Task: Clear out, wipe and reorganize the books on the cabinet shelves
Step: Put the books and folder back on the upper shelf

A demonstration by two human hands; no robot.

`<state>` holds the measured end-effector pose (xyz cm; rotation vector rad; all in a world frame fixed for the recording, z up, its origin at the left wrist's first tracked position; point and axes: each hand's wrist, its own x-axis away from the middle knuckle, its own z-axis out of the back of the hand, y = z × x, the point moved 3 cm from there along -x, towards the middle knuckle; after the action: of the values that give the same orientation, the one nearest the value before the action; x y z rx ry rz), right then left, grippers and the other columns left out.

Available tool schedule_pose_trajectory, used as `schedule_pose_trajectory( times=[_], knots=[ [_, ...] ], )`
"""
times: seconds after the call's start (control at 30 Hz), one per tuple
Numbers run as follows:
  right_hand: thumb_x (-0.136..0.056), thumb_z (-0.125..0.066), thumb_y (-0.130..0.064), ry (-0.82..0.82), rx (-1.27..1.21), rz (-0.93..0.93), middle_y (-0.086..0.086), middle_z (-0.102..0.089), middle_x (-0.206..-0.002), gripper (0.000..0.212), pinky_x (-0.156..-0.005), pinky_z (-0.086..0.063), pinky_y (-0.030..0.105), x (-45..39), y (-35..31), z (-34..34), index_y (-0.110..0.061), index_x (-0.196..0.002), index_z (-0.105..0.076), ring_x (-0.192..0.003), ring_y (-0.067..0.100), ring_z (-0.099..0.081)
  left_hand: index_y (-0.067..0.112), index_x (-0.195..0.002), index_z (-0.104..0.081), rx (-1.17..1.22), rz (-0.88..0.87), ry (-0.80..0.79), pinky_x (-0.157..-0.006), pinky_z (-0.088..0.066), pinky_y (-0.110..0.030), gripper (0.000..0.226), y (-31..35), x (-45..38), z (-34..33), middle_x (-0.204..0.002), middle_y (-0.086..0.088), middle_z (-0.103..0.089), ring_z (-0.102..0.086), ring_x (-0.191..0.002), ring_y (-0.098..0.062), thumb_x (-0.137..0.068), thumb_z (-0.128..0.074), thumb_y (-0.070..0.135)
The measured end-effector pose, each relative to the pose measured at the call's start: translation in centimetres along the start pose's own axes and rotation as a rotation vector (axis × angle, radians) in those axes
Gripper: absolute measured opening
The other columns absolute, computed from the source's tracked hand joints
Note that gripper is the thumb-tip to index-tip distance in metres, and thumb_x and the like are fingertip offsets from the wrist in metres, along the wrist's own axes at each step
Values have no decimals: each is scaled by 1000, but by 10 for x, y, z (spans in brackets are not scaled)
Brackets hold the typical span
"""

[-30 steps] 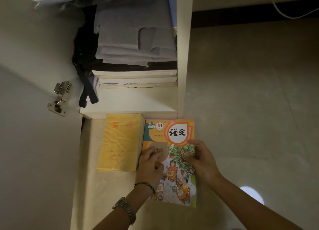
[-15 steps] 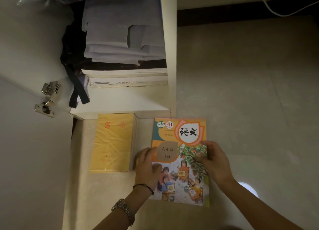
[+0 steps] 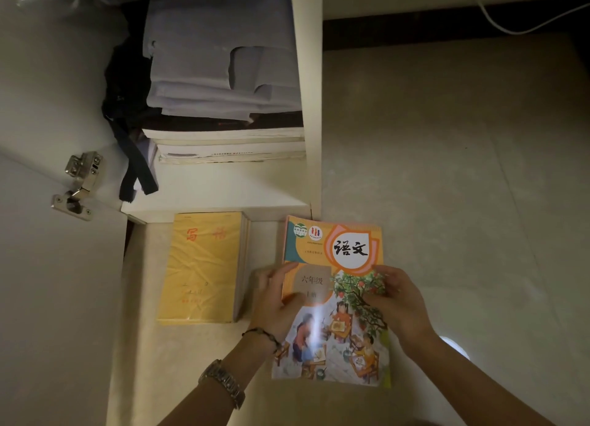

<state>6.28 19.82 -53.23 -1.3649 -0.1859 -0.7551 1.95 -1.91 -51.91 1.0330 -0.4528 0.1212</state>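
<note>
You hold the colourful textbook [image 3: 335,298] w/ both hands, flat over the floor [image 3: 447,186], just near of the cabinet's right wall [image 3: 309,90]. Your left hand [image 3: 276,301] grips its left edge, thumb on the cover; your right hand [image 3: 396,301] grips the right edge, fingers curled on the cover. The yellow book stack [image 3: 204,266] lies to the left, apart. On the shelf [image 3: 207,189] far behind, books [image 3: 230,146] sit under folded cloth [image 3: 223,58].
</note>
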Motion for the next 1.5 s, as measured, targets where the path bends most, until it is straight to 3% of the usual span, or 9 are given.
schedule_pose_trajectory(
  times=[0.13, 0.37, 0.6, 0.7, 0.8, 1.0, 1.1, 1.27, 1.5],
  knots=[
    [-72, -69, 10, -21, -47, -18, 5, -67, -108, 46, -91, -51, 50, 1, 2, 2, -18, -108, -62, -104, 24, -62, 28, -141, -31, 101, 16, -125, -100, -40, -21, 65, 6, 2, -6, -136, 3, -45, -43, -125, -11, -89, -50, -6],
    [-81, -62, 13, -203, -178, -96, 0, -64, -108, 43, -70, -56, 26, 11, -16, 9, -13, -114, -57, -102, 21, -63, 24, -139, -41, 584, 229, -61, -96, -46, -36, 64, 14, 10, 3, -124, -4, -61, -56, -115, -22, -86, -51, -12],
    [-84, -57, 13, -271, -172, -115, 2, -59, -116, 50, -57, -53, 20, 28, -40, 13, -20, -122, -55, -95, 14, -65, 33, -135, -34, 477, 142, -33, -82, -50, -15, 66, 26, 21, 15, -111, 18, -59, -56, -98, 5, -88, -51, -10],
    [-86, -56, 11, -291, -145, -77, 1, -53, -119, 54, -59, -54, 20, 41, -53, 10, -24, -126, -50, -94, 9, -62, 32, -143, -29, 410, 62, 7, -94, -50, -28, 76, 29, 32, 27, -127, 15, -56, -56, -112, -3, -85, -58, -7],
    [-87, -55, 11, -321, -177, -47, 1, -53, -121, 54, -60, -55, 22, 56, -68, 5, -28, -125, -49, -96, 11, -64, 30, -143, -29, 411, 22, 60, -80, -50, -12, 72, 41, 47, 43, -130, 13, -52, -55, -108, 5, -87, -51, -10],
    [-88, -54, 8, -377, -128, 58, -4, -53, -120, 53, -56, -52, 16, 85, -121, -15, -30, -123, -47, -93, 8, -63, 32, -141, -30, 470, -41, 196, -99, -45, -41, 73, 62, 79, 83, -121, 27, -50, -53, -110, 1, -86, -56, -8],
    [-86, -58, 8, -411, -95, 117, -4, -52, -121, 55, -58, -51, 16, 98, -150, -29, -31, -124, -48, -95, 8, -62, 37, -139, -29, 526, -63, 226, -92, -49, -31, 80, 71, 92, 112, -127, 22, -50, -53, -113, -3, -78, -66, 0],
    [-82, -66, 4, -463, -93, 198, -8, -52, -123, 62, -76, -57, 28, 125, -199, -51, -32, -128, -44, -100, 10, -62, 34, -140, -31, 516, -160, 344, -71, -49, -7, 67, 96, 113, 165, -121, 20, -54, -59, -96, 12, -88, -52, -3],
    [-77, -71, 4, -600, -178, 201, -2, -66, -117, 63, -77, -58, 42, 154, -256, -69, -27, -128, -50, -90, 21, -71, 28, -145, -27, 592, -251, 448, -92, -48, -32, 73, 138, 120, 231, -126, 1, -59, -59, -111, -12, -86, -54, -6]
  ],
)
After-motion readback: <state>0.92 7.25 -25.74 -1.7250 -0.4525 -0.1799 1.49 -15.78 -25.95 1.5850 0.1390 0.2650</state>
